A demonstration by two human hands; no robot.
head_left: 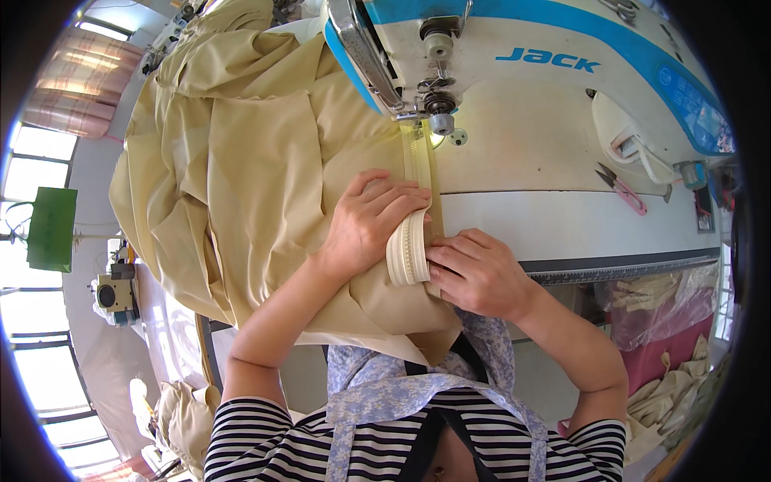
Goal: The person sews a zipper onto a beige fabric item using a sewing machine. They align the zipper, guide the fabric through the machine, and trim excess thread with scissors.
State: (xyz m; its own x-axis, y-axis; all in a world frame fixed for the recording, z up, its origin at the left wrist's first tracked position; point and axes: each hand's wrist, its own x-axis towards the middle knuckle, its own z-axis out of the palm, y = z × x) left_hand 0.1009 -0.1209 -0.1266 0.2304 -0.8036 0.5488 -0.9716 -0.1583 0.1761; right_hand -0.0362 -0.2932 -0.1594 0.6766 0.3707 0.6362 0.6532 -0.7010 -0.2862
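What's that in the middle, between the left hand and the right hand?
A curled cream zipper lies between the left hand and the right hand, as the head view shows.

Surface: white, reaching out beyond and to the right of the right hand.
Panel: flat and beige, set along the white part, beyond the right hand.
Ruler strip: along the near edge, right of the right hand.
Cloth: tan, spread in loose folds under and left of the left hand.
Sewing machine: white and blue, beyond both hands.
Snips: pink-handled, farther right and beyond the right hand, blades apart.
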